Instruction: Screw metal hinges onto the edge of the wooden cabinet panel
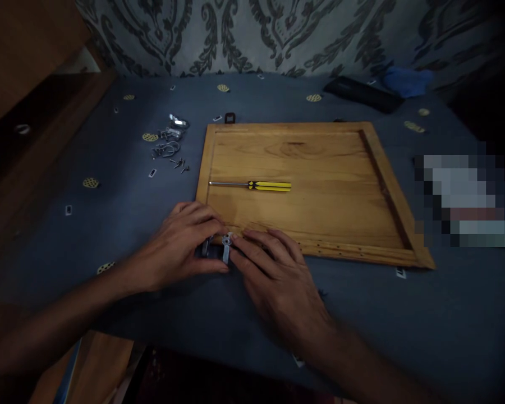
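Observation:
A wooden panel (294, 163) with a raised frame lies flat on the blue-grey cloth (122, 224). At its near left edge sits a small metal latch (226, 247). My left hand (180, 241) is curled around it, fingers over the frame and thumb below. My right hand (278, 275) has its fingers stretched over the near edge of the panel, the fingertips touching the latch's right side; its thumb is hidden. On the panel beyond both hands rests a yellow and black screwdriver (269, 186), its shaft pointing left. Several small holes line the near edge of the frame.
Left of the panel are more metal latch parts (170, 134) and several loose screws (180, 164). A dark bracket (230, 118) is by the far edge. Behind lie a black case (364, 94) and a blue cloth (408, 80). Wooden furniture (46, 106) stands at left.

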`<state>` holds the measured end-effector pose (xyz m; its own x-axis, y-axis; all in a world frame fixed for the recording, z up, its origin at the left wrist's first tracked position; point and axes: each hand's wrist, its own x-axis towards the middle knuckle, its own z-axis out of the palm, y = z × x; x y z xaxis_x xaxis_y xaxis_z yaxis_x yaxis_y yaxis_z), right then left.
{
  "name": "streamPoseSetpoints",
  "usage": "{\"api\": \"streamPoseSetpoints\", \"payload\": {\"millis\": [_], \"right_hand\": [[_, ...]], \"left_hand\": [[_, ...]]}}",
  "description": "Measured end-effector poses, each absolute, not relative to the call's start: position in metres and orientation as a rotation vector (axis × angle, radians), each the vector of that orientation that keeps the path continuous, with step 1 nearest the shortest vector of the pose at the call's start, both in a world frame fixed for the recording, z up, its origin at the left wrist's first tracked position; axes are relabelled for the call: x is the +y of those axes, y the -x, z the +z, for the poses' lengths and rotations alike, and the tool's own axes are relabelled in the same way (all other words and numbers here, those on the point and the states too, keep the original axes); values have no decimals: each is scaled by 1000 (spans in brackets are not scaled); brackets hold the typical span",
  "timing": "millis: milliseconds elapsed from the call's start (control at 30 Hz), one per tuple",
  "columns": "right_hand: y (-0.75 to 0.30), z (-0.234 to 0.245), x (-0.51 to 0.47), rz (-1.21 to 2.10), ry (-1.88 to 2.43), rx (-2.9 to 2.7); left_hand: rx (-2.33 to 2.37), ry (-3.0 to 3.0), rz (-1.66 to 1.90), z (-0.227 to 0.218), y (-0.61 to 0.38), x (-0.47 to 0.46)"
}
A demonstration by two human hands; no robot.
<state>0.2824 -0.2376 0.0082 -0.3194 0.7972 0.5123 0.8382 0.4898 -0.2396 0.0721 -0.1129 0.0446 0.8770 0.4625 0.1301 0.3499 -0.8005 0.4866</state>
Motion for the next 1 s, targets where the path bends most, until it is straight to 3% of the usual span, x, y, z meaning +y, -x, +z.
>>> {"api": "streamPoseSetpoints", "payload": {"millis": [1000], "right_hand": [[-281,6,-236,-120,1318,-2149]], "left_hand": [[662,-2516,373,45,-74,-117]]}}
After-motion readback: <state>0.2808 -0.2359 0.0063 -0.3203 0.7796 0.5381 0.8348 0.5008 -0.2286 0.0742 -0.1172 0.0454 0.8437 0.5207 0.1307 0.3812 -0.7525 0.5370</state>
